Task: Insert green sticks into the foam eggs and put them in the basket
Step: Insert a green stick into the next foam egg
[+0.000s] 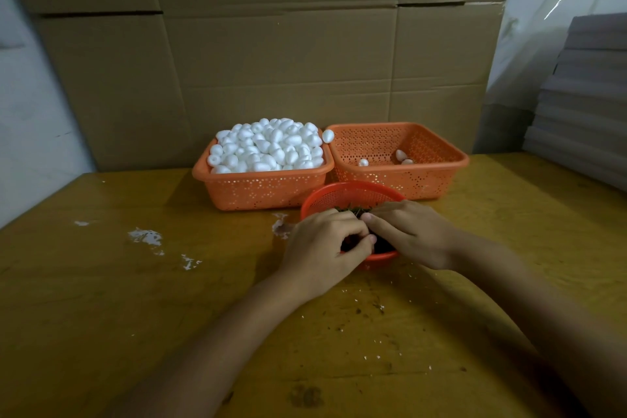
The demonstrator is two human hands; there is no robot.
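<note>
A square orange basket [237,192] at the left is heaped with several white foam eggs [268,146]. Beside it on the right, a second square orange basket [437,180] holds three eggs [401,155]. One egg [327,136] rests on the rims between the two. In front stands a round orange bowl [342,193] with dark green sticks [356,212]. My left hand [322,248] is curled over the bowl, its fingertips pinching among the sticks. My right hand [410,231] lies over the bowl's right side, fingers down in the sticks; what they hold is hidden.
The wooden table [135,299] has white scraps [146,236] at the left and small crumbs near the front. Flat cardboard [271,44] stands behind the baskets. A stack of grey sheets [583,105] lies at the right edge.
</note>
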